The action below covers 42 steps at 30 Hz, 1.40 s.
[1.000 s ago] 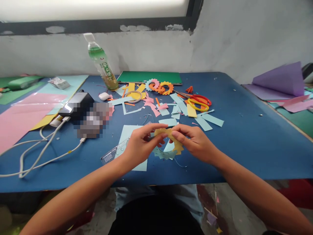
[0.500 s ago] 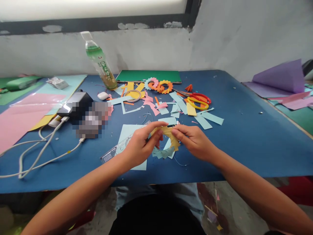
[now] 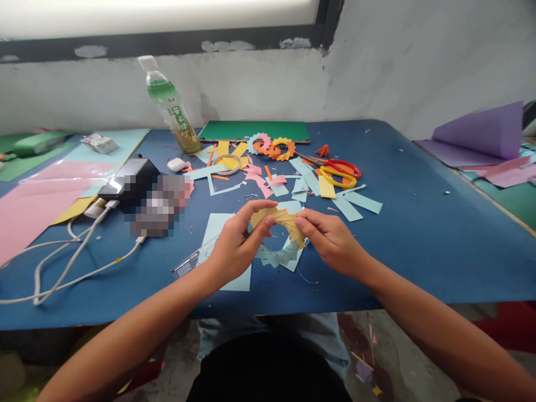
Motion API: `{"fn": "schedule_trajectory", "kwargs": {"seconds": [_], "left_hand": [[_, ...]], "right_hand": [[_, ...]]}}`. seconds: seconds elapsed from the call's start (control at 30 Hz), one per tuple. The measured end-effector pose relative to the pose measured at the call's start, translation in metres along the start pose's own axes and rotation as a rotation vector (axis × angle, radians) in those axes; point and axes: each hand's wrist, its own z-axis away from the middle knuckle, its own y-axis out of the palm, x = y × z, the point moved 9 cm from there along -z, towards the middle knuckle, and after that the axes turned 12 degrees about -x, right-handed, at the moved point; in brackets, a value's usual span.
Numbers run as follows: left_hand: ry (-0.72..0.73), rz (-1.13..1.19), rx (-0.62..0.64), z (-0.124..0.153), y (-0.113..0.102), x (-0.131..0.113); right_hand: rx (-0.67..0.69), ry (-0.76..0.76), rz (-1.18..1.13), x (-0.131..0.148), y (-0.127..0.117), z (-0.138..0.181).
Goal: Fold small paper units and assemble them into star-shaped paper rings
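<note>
A ring of folded paper pieces point(image 3: 277, 257), yellow along the top and right and light blue along the bottom, is held up over the table between both hands. My left hand point(image 3: 240, 234) grips its upper left part between thumb and fingers, and the fingers partly hide that side. On the right edge, my right hand point(image 3: 330, 237) pinches the yellow part with thumb and forefinger. Beneath the ring lie a light blue paper sheet point(image 3: 234, 279) and a clear plastic ruler point(image 3: 188, 265), partly covered by my left hand.
Red and yellow scissors point(image 3: 341, 172) lie among paper scraps. Behind them are finished paper rings point(image 3: 274, 147) and a green board point(image 3: 255, 130). A tilted drink bottle point(image 3: 173, 109), a black box point(image 3: 132, 176) and white cables point(image 3: 75, 262) occupy the left. Purple paper point(image 3: 479, 134) lies far right.
The left fingers have shifted slightly up and left on the ring. More of its yellow upper part and its open middle now show. The right hand still pinches the right edge.
</note>
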Motion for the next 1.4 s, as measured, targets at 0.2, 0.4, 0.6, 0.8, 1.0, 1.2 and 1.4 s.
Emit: {"fn": "schedule_trajectory", "kwargs": {"seconds": [0.2, 0.4, 0.6, 0.8, 1.0, 1.2, 1.4], "left_hand": [[-0.018, 0.033, 0.045, -0.003, 0.005, 0.000], [0.024, 0.031, 0.059, -0.001, 0.008, 0.000], [0.084, -0.025, -0.011, 0.000, 0.004, -0.005], [-0.031, 0.078, -0.085, -0.002, -0.002, 0.000], [-0.165, 0.076, 0.116, 0.001, 0.014, 0.012], [-0.216, 0.027, 0.159, 0.004, 0.018, 0.016], [-0.181, 0.082, 0.049, 0.000, 0.014, 0.013]], "right_hand": [[0.027, -0.085, 0.119, 0.001, 0.001, 0.003], [0.116, -0.115, 0.129, -0.001, 0.007, 0.005], [0.105, -0.068, 0.109, -0.004, 0.009, 0.003], [0.057, -0.034, 0.038, -0.005, 0.005, 0.002], [0.133, -0.079, 0.049, -0.002, 0.013, 0.005], [0.185, -0.089, 0.051, -0.003, 0.018, 0.008], [0.129, -0.046, 0.050, -0.006, 0.015, 0.005]]}}
